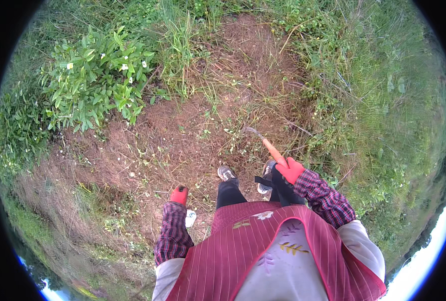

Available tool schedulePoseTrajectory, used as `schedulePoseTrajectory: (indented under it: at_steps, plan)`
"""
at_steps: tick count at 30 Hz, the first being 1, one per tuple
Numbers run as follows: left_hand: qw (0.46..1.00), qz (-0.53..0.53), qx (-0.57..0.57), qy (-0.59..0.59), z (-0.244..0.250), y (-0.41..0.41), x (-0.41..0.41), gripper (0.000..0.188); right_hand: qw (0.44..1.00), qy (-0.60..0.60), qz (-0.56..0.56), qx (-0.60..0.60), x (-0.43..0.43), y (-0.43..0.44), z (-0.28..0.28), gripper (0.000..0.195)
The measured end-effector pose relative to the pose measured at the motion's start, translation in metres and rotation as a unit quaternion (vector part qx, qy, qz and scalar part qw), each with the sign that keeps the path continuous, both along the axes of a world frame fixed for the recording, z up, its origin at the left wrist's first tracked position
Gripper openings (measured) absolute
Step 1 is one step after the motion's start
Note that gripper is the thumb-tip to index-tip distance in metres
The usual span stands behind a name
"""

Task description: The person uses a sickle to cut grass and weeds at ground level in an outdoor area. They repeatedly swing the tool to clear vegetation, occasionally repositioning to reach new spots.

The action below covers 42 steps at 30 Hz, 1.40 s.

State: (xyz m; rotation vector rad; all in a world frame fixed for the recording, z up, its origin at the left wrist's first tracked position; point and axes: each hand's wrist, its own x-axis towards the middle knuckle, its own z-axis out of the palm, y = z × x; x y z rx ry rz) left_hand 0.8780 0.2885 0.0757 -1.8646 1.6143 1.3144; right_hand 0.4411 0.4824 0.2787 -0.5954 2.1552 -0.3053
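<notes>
My right hand (291,170), in a red glove, grips the orange handle of a small sickle (275,152) in front of my right leg. Its thin, curved metal blade (251,130) points forward over the bare soil and cut weeds; whether it touches them I cannot tell. My left hand (179,195), also in a red glove, hangs low beside my left leg with its fingers curled. A dark patch shows at its front, and what it may hold is hidden. Close to the left wrist is a small white object (190,218), partly behind the sleeve.
Reddish soil (162,139) strewn with cut stems lies ahead of my shoes (226,173). A leafy shrub with white flowers (99,79) stands at front left. Tall grass (381,113) borders the right side, and more weeds (181,56) grow ahead. A black strap (263,181) sticks out by my right leg.
</notes>
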Motion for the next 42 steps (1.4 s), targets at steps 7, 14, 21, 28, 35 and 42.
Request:
schedulePoseTrajectory:
  at_steps: [7, 14, 21, 28, 35, 42]
  plan:
    - [0.997, -0.051, -0.053, 0.038, 0.076, -0.073, -0.126, 0.042, 0.987, -0.088, -0.112, -0.081, -0.078, -0.096, 0.017, 0.043]
    - [0.976, -0.184, -0.095, 0.062, 0.094, -0.150, -0.270, 0.041, 0.960, -0.045, -0.186, -0.204, -0.213, -0.243, -0.101, 0.042]
    - [0.892, -0.294, -0.256, 0.230, 0.030, -0.270, -0.493, 0.035, 0.944, -0.131, -0.224, -0.204, -0.285, -0.423, -0.215, 0.037]
    - [0.638, -0.629, -0.440, 0.053, -0.055, -0.416, -0.709, 0.099, 0.982, 0.023, -0.098, -0.162, -0.302, -0.323, -0.335, 0.038]
    - [0.603, -0.735, -0.174, -0.254, -0.086, -0.474, -0.724, 0.066, 0.968, -0.024, -0.190, -0.162, -0.296, -0.265, -0.332, 0.032]
    - [0.552, -0.767, -0.176, -0.275, -0.063, -0.506, -0.704, 0.029, 0.960, -0.126, -0.131, -0.215, -0.355, -0.411, -0.363, 0.035]
